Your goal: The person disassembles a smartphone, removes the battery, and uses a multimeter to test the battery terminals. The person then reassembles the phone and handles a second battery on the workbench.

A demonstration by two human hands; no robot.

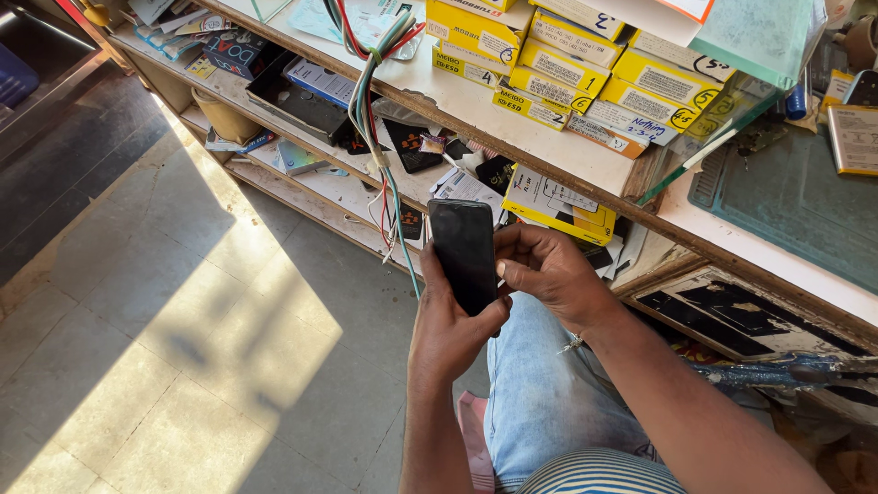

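1. We looked down at a black smartphone (464,252) held upright between both hands, over a knee in light blue jeans (540,393) and just in front of a cluttered wooden workbench (585,151)
2. Our left hand (448,329) gripped the phone from below, fingers closed around its lower edge
3. Our right hand (546,270) curled closed against the phone's right side, thumb pressed to the edge
4. A bundle of coloured wires (370,91) hung over the bench edge just left of the phone
5. Stacked yellow boxes (585,78) sat on the benchtop above, with a green cutting mat (796,197) further right
6. Sunlight fell across the grey tiled floor (183,320) to our left
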